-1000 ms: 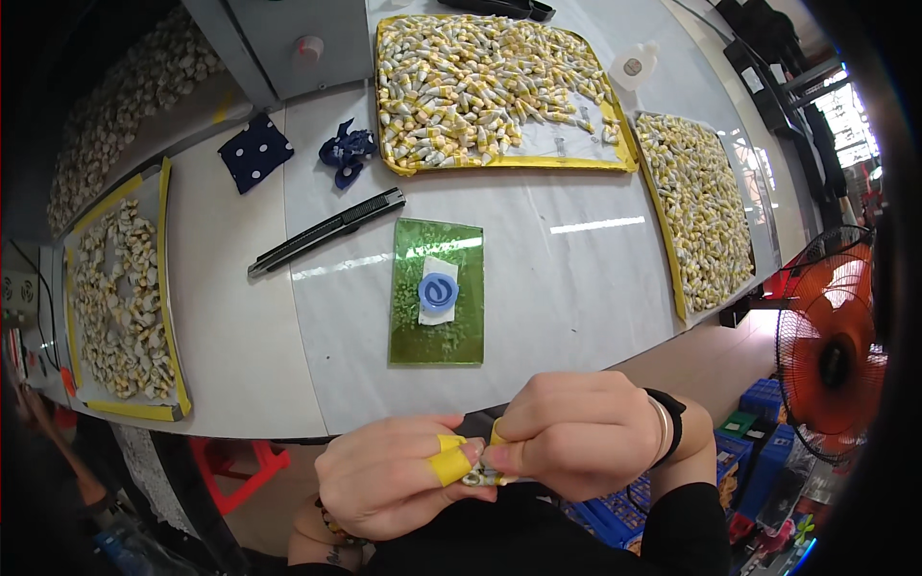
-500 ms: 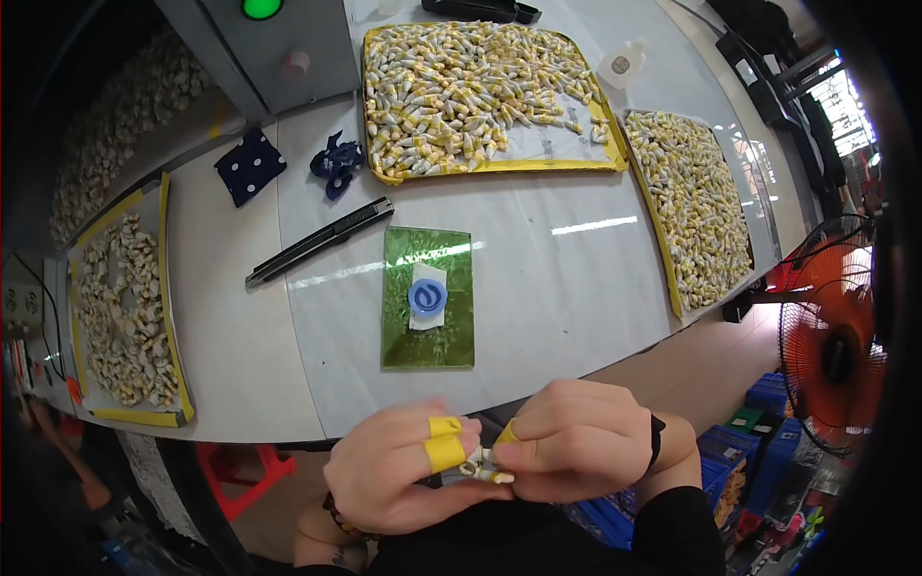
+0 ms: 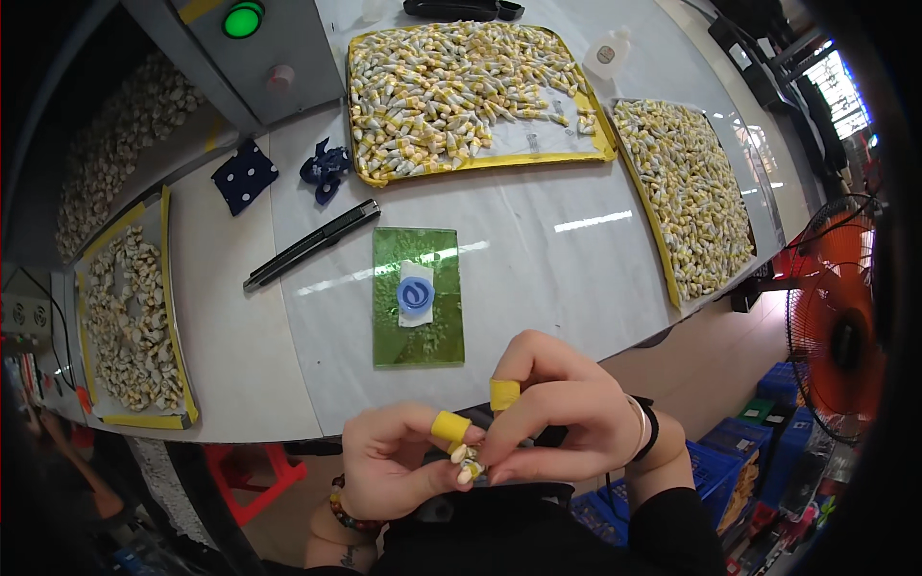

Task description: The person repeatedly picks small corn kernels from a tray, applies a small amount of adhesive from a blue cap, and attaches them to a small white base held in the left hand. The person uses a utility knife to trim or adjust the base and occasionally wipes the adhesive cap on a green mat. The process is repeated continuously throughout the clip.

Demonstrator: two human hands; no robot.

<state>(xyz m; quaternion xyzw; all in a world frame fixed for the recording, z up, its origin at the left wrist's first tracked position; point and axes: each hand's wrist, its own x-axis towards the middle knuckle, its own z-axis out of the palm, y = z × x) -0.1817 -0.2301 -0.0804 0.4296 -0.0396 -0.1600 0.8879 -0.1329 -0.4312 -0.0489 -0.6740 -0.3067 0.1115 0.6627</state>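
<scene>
Close to my body, past the table's near edge, my left hand pinches a few small white-and-yellow pieces between thumb and forefinger. My right hand meets it there, thumb and a finger closed at the right side of the same pieces, its yellow-taped forefinger raised and bent. Yellow tape also wraps a left fingertip. My fingers partly cover the pieces, so their exact number and shape cannot be told. Ahead on the table lies a green rectangular plate bearing white paper and a blue ring-shaped disc.
A black utility knife lies left of the plate. Yellow-rimmed trays of small pieces stand at the back, right and left. Dark cloths, a white bottle, an orange fan and a red stool surround.
My right hand has opened its grip outward, lifting its forefinger off the pieces. My left hand has turned, showing the pieces' ends. The whole view has shifted slightly.
</scene>
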